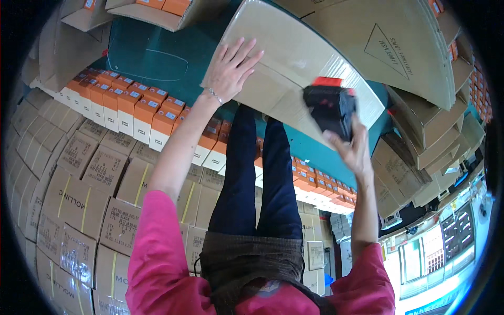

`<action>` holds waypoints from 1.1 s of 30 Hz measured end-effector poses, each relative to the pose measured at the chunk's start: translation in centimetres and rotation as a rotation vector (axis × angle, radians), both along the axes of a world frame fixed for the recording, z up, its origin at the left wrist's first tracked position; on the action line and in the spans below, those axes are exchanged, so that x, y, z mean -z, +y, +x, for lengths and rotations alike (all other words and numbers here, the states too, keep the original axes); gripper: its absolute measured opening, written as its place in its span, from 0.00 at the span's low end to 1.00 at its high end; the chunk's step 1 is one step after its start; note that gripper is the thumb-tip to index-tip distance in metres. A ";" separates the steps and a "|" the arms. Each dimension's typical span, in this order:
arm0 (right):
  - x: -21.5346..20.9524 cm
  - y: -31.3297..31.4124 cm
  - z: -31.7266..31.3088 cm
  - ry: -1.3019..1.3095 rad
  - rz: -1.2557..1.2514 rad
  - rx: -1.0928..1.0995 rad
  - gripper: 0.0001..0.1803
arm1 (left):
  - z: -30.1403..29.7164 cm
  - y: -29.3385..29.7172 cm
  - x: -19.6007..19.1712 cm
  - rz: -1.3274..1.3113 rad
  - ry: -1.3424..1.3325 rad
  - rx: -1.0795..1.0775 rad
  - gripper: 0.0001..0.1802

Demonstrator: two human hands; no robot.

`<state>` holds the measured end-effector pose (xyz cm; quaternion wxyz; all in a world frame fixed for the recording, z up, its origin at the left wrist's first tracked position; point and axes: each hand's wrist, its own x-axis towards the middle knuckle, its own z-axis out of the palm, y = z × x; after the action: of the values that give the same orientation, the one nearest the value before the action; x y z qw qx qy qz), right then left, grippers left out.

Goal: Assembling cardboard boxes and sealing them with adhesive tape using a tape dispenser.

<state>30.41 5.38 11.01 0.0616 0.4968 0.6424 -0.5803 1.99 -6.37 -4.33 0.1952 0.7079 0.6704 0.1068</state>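
A light brown cardboard carton (286,44) lies in front of me on the green surface, its top flaps closed along a seam. A glossy sheen, like clear tape, shows on that top. My left hand (228,71) rests flat on the carton's left part, fingers spread and holding nothing. In my right hand (354,147) is a black tool with a red edge, which looks like a tape dispenser (331,107). It is over the right part of the carton; blur hides its details and whether it touches.
Rows of orange and white small boxes (144,113) line the near edge of the green surface (142,47). Stacked brown cartons (79,202) fill the lower left. Open cartons (157,18) stand at the far left, with flattened cardboard (378,47) at the far right.
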 end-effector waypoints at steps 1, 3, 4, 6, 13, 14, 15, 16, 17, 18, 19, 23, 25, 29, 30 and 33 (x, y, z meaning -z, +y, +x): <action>-0.6 -0.3 -1.4 0.144 -0.009 -0.003 0.34 | 0.0 0.2 -0.3 0.009 -0.010 0.004 0.26; 1.9 -1.2 -4.3 0.155 -0.113 -0.020 0.33 | -0.5 0.1 -0.5 0.018 -0.263 -0.065 0.22; 4.3 -1.3 -5.3 0.056 0.030 -0.077 0.32 | -0.1 0.8 -0.9 0.052 -0.356 -0.103 0.20; 10.5 -1.0 -4.6 -0.151 -0.025 -0.139 0.32 | 0.0 2.1 -0.9 -0.090 -0.878 -0.358 0.19; 10.2 -1.4 -6.5 -0.046 0.032 -0.143 0.29 | -1.7 4.1 -2.6 -0.625 -1.249 -0.561 0.14; 10.1 -1.5 -6.6 -0.038 0.029 -0.127 0.29 | -1.6 3.9 -2.5 -0.512 -1.099 -0.607 0.12; 9.4 -1.1 -6.5 -0.093 0.001 -0.153 0.29 | -1.6 3.7 -2.9 -0.518 -1.103 -0.607 0.12; 8.3 -0.7 -6.4 -0.111 0.000 -0.159 0.29 | -2.1 3.3 -3.3 -0.406 -0.983 -0.749 0.11; 7.3 -0.4 -6.2 -0.129 -0.002 -0.164 0.29 | -2.8 2.9 -3.3 -0.293 -0.858 -0.884 0.11; 6.6 -0.1 -6.2 -0.170 0.002 -0.173 0.32 | -4.6 2.1 -2.3 -0.241 -0.795 -0.905 0.11; 6.7 -0.2 -6.8 -0.278 0.024 -0.222 0.33 | -5.6 1.7 -1.4 -0.148 -0.709 -1.022 0.11; 7.1 1.0 -12.0 -0.521 -0.001 -0.290 0.37 | -6.3 1.3 3.9 -0.339 -0.425 -0.979 0.20; 7.7 1.3 -11.9 -0.568 -0.011 -0.272 0.40 | -6.1 1.4 5.9 -0.476 -0.840 -1.107 0.26; 7.7 1.7 -9.7 -0.615 -0.059 -0.297 0.41 | -1.0 1.5 3.5 -0.286 -0.962 -1.059 0.30; 7.4 1.3 -9.2 -0.513 -0.010 -0.295 0.40 | -1.3 1.7 3.1 -0.288 -0.768 -0.983 0.27; 4.9 1.2 -2.3 -0.394 -0.147 -0.306 0.36 | -3.6 1.6 2.7 -0.269 -0.634 -0.914 0.21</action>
<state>28.09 6.57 6.10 0.3084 0.4914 0.6418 -0.5016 -1.59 -4.76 -7.04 0.4091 0.2481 0.8249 0.3011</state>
